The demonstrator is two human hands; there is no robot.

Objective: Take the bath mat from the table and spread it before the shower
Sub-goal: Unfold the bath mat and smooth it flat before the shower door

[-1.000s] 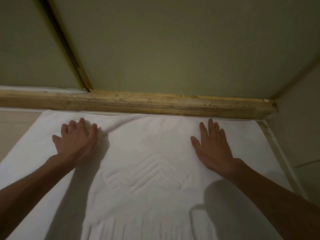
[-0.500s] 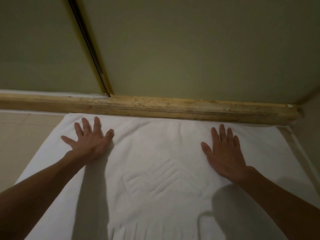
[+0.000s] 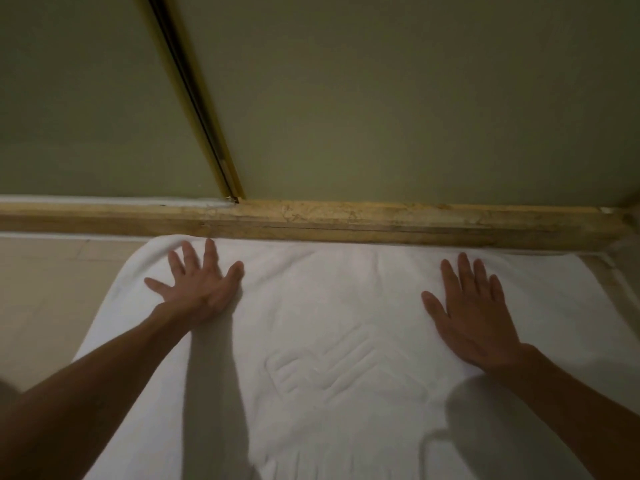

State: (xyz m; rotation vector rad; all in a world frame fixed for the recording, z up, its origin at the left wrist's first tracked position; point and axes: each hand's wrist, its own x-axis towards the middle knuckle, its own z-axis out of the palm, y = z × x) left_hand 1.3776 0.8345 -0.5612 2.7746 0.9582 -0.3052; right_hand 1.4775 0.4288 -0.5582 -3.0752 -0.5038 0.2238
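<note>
The white bath mat [image 3: 332,306] lies flat on the floor, its far edge against the worn yellowish shower threshold [image 3: 346,221]. An embossed chevron pattern shows in its middle. My left hand [image 3: 197,285] rests palm down near the mat's far left corner, fingers spread wide. My right hand [image 3: 474,313] lies flat on the mat's right part, fingers together and pointing toward the threshold. Neither hand holds anything. The near end of the mat runs out of view.
Frosted greenish shower panels [image 3: 381,98] rise behind the threshold, split by a dark gold-edged door track [image 3: 194,98]. Beige floor tile [image 3: 52,289] lies left of the mat. A wall corner and a floor strip [image 3: 620,271] border the mat on the right.
My left hand has gone from curled on a bunched fold to flat and spread, sliding toward the far left corner. The fold there is smoothed out. The view shifted left.
</note>
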